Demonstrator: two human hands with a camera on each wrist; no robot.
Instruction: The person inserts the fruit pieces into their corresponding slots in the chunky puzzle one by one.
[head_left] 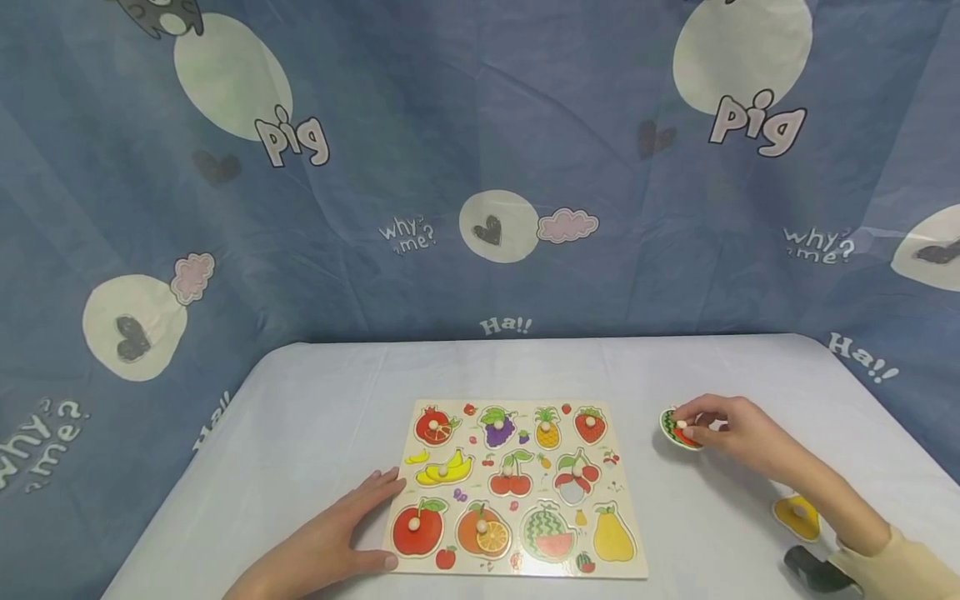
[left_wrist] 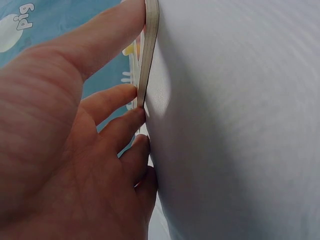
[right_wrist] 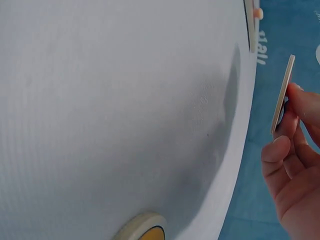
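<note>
On the white table lies a wooden fruit puzzle board [head_left: 619,492] with knobbed pieces in it. The watermelon slot [head_left: 550,533] and pear slot [head_left: 615,535] show printed pictures without knobs. My left hand [head_left: 330,533] rests at the board's left edge, fingers extended and the thumb by the near corner; the left wrist view shows the fingertips touching the board's side. To the right of the board, my right hand [head_left: 750,429] pinches a watermelon puzzle piece [head_left: 670,426] by its knob. In the right wrist view the piece [right_wrist: 283,95] appears edge-on, above the table.
A yellow puzzle piece [head_left: 797,517] lies on the table [head_left: 720,533] beneath the right forearm. Beside the right sleeve is a dark rounded object [head_left: 817,570], partly hidden. A blue printed cloth [head_left: 420,292] hangs behind the table.
</note>
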